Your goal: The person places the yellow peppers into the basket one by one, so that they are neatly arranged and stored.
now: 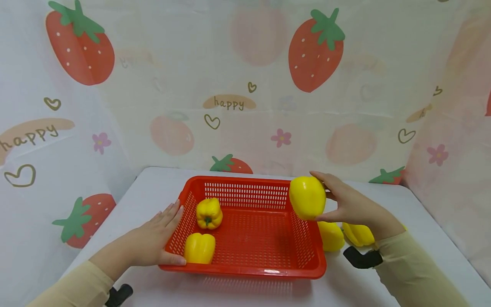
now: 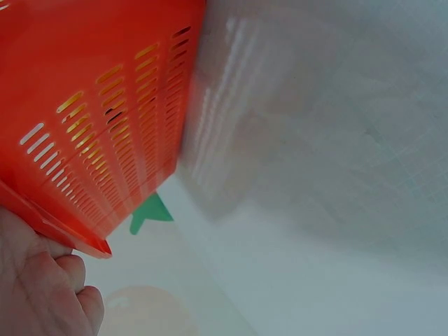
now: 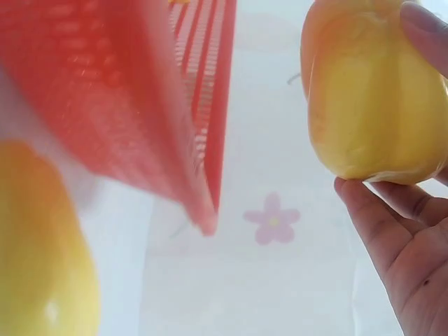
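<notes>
Head view shows me the right hand (image 1: 350, 208) gripping a yellow pepper (image 1: 307, 198), left hand (image 1: 151, 239) outstretched on red basket (image 1: 245, 270) before the surface's back edge (image 1: 165, 170).

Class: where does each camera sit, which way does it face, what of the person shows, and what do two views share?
Head: worn there, facing forward and down into the basket; left hand, right hand and sleeves show.
Left wrist: worn there, facing the basket's outside and table; part of the left hand shows.
Right wrist: worn there, facing the held pepper and basket; part of the right hand shows.
Head and right wrist share the held pepper.
</notes>
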The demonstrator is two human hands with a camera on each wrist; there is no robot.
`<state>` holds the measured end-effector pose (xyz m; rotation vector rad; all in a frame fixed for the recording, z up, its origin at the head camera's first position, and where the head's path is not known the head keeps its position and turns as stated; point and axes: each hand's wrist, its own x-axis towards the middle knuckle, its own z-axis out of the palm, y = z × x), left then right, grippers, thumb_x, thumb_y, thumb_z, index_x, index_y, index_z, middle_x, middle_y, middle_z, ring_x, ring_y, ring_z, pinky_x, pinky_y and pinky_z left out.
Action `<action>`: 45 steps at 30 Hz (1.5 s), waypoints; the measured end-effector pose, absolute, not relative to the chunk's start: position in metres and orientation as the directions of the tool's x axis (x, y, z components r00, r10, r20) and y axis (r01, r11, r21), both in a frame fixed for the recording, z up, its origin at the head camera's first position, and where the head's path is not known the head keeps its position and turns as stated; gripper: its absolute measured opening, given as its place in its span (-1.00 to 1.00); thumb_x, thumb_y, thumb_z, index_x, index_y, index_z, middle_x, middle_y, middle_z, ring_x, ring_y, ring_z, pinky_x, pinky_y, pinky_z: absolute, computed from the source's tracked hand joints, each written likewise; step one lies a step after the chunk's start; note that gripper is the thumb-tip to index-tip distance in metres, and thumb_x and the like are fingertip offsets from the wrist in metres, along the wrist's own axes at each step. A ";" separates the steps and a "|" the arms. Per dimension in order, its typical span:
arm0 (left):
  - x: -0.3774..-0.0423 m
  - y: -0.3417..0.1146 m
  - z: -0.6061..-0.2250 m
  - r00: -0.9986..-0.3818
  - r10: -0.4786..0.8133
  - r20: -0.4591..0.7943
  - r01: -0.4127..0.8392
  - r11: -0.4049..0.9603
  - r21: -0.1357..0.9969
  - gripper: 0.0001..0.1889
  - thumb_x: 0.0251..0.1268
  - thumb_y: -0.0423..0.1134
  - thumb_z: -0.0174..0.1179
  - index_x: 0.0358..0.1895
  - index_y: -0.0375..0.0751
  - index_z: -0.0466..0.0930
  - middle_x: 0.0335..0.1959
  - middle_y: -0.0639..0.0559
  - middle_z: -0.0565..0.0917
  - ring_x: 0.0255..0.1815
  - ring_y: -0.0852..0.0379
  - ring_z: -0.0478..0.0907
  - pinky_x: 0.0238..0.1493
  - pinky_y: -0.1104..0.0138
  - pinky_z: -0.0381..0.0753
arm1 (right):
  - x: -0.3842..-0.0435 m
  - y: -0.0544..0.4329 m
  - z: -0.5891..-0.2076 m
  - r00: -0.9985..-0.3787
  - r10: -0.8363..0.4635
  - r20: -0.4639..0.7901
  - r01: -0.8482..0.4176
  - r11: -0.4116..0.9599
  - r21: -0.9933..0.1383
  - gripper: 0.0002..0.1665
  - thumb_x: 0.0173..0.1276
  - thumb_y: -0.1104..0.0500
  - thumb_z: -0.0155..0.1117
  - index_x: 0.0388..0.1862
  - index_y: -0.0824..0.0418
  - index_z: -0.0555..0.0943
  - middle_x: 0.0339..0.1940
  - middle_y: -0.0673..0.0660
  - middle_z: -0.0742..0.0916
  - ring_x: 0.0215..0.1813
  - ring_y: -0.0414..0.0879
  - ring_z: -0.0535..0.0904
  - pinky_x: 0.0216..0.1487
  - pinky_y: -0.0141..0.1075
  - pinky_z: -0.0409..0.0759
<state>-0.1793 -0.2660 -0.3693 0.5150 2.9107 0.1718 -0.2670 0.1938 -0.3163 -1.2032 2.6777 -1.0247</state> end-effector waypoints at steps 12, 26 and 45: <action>-0.180 -0.267 -0.371 -0.925 0.343 -0.160 0.321 0.936 0.147 0.30 -0.30 0.57 0.04 0.45 -0.23 -0.22 0.47 -0.16 -0.18 0.45 -0.14 -0.19 0.36 -0.05 -0.05 | -0.277 0.144 -0.314 -0.658 -0.733 0.170 -0.660 0.454 -0.598 0.17 -0.06 -0.04 0.50 0.43 0.08 0.02 0.30 0.06 0.28 0.20 -0.05 0.34 0.18 -0.15 0.43; -0.179 -0.266 -0.370 -0.925 0.347 -0.156 0.327 0.935 0.139 0.30 -0.30 0.57 0.04 0.45 -0.24 -0.21 0.47 -0.18 -0.16 0.45 -0.15 -0.19 0.36 -0.06 -0.06 | -0.286 0.095 -0.319 -0.587 -0.795 0.154 -0.688 0.390 -0.612 0.14 -0.07 -0.01 0.52 0.41 0.07 0.05 0.22 0.02 0.35 0.15 -0.12 0.35 0.14 -0.27 0.45; -0.177 -0.265 -0.367 -0.922 0.355 -0.156 0.333 0.931 0.149 0.29 -0.29 0.56 0.05 0.44 -0.26 -0.21 0.46 -0.19 -0.17 0.45 -0.16 -0.19 0.36 -0.06 -0.06 | -0.285 0.047 -0.339 -0.542 -0.840 -0.005 -0.705 0.458 -0.542 0.11 -0.04 -0.13 0.46 0.42 0.01 0.07 0.22 -0.10 0.36 0.20 -0.23 0.27 0.19 -0.26 0.40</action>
